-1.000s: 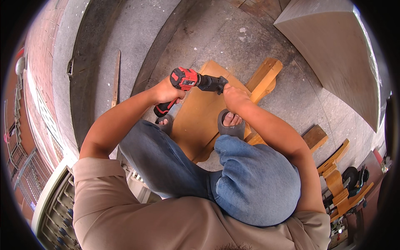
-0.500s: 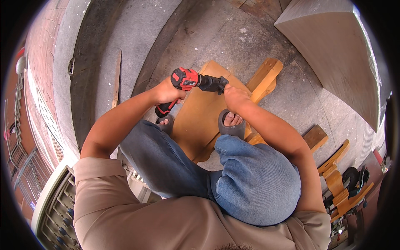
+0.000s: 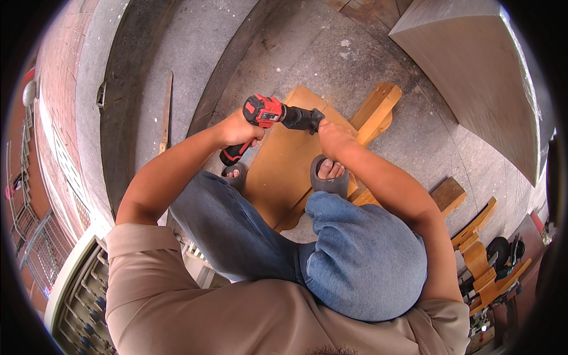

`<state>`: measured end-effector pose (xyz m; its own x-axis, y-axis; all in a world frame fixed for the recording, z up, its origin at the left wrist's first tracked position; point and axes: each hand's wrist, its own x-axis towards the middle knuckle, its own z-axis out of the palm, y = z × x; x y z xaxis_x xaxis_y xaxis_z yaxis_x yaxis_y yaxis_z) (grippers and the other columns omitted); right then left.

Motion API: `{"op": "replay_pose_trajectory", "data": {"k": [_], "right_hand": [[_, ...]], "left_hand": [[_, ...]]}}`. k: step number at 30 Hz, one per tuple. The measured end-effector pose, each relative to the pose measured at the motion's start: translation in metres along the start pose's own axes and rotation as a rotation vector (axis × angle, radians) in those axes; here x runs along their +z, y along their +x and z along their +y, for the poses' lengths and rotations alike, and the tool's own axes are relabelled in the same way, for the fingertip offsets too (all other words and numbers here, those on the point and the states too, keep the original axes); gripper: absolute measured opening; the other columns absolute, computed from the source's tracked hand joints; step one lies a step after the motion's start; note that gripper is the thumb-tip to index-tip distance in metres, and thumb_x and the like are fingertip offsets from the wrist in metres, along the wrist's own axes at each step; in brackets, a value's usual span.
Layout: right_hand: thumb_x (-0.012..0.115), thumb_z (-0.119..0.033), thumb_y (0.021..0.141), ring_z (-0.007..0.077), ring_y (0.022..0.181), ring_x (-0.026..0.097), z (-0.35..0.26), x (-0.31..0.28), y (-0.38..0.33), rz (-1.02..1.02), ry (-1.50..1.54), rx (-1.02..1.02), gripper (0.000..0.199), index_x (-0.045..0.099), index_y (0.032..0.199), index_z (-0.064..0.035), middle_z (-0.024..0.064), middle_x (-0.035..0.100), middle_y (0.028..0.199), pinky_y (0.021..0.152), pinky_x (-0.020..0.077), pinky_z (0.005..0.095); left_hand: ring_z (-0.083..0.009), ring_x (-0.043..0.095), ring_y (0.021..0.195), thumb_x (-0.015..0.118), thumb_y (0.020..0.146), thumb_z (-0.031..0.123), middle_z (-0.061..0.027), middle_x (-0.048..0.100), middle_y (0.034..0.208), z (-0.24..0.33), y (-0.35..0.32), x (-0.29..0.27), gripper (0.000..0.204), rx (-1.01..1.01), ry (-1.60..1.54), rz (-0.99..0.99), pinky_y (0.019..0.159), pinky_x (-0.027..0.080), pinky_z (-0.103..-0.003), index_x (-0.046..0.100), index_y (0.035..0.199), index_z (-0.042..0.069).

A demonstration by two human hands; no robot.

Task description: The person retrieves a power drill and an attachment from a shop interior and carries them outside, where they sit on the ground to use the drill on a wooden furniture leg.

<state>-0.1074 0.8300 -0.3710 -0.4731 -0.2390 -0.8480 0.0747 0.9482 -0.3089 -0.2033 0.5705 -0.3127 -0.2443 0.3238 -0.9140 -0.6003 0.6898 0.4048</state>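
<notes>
My left hand (image 3: 241,130) is wrapped round the handle of a red and black cordless drill (image 3: 265,112), whose battery end points down toward my left foot. A black attachment (image 3: 303,119) sits on the front of the drill and points right. Closed at the tip of that attachment is my right hand (image 3: 335,141); what its fingers grip, if anything, is hidden. Beneath the drill a brown wooden board (image 3: 275,160) lies on the floor between my feet, which are in dark sandals (image 3: 332,183).
Wooden pieces (image 3: 374,112) lie right of the board, and a wood block (image 3: 448,195) sits farther right. A large grey panel (image 3: 473,65) stands at the upper right. A thin wood strip (image 3: 167,112) rests at the left. More wood parts (image 3: 480,260) are at the lower right.
</notes>
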Motion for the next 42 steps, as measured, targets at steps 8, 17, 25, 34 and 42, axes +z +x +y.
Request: {"op": "replay_pose_trajectory", "data": {"k": [8, 17, 25, 34, 42], "right_hand": [[0.07, -0.003, 0.087, 0.0365, 0.115, 0.071, 0.001, 0.003, 0.003, -0.017, 0.018, 0.014, 0.042, 0.056, 0.126, 0.0045, 0.0244, 0.072, 0.122, 0.094, 0.0588, 0.0428], [0.069, -0.003, 0.088, 0.0373, 0.115, 0.071, 0.002, -0.001, 0.002, -0.019, 0.035, 0.005, 0.04, 0.056, 0.125, 0.0046, 0.0249, 0.071, 0.122, 0.095, 0.0585, 0.0436], [0.068, -0.002, 0.089, 0.0377, 0.112, 0.072, 0.002, 0.001, 0.002, -0.001, 0.022, -0.012, 0.036, 0.056, 0.123, 0.0044, 0.0246, 0.073, 0.117, 0.092, 0.0594, 0.044], [0.064, -0.004, 0.093, 0.0375, 0.109, 0.073, 0.002, 0.013, 0.005, 0.048, 0.064, 0.014, 0.031, 0.056, 0.122, 0.0037, 0.0252, 0.073, 0.114, 0.09, 0.0607, 0.0446], [0.063, -0.003, 0.093, 0.0372, 0.108, 0.074, 0.001, 0.008, 0.001, 0.041, 0.055, 0.008, 0.029, 0.056, 0.12, 0.0041, 0.0254, 0.074, 0.114, 0.09, 0.0607, 0.0444]], "left_hand": [[-0.0128, 0.061, 0.06, 0.066, 0.079, -0.004, -0.0024, 0.06, 0.075, 0.001, 0.002, -0.001, 0.019, 0.005, -0.005, -0.01, 0.055, 0.051, -0.032, 0.058, 0.093, 0.006], [-0.0122, 0.061, 0.061, 0.066, 0.08, -0.003, -0.0024, 0.062, 0.076, -0.002, 0.002, -0.002, 0.018, 0.01, 0.016, 0.0, 0.057, 0.052, -0.032, 0.06, 0.094, 0.006], [-0.0127, 0.063, 0.064, 0.068, 0.081, -0.001, -0.0036, 0.067, 0.081, -0.006, 0.003, -0.002, 0.018, 0.043, 0.003, -0.023, 0.061, 0.054, -0.032, 0.063, 0.097, 0.005], [-0.013, 0.063, 0.066, 0.068, 0.08, -0.001, -0.0023, 0.063, 0.079, -0.006, 0.003, -0.002, 0.018, 0.02, 0.028, 0.002, 0.062, 0.054, -0.033, 0.061, 0.095, 0.006], [-0.013, 0.063, 0.066, 0.067, 0.081, -0.002, -0.0027, 0.065, 0.082, 0.0, -0.001, 0.003, 0.021, 0.027, 0.02, 0.031, 0.062, 0.054, -0.033, 0.062, 0.1, 0.006]]}}
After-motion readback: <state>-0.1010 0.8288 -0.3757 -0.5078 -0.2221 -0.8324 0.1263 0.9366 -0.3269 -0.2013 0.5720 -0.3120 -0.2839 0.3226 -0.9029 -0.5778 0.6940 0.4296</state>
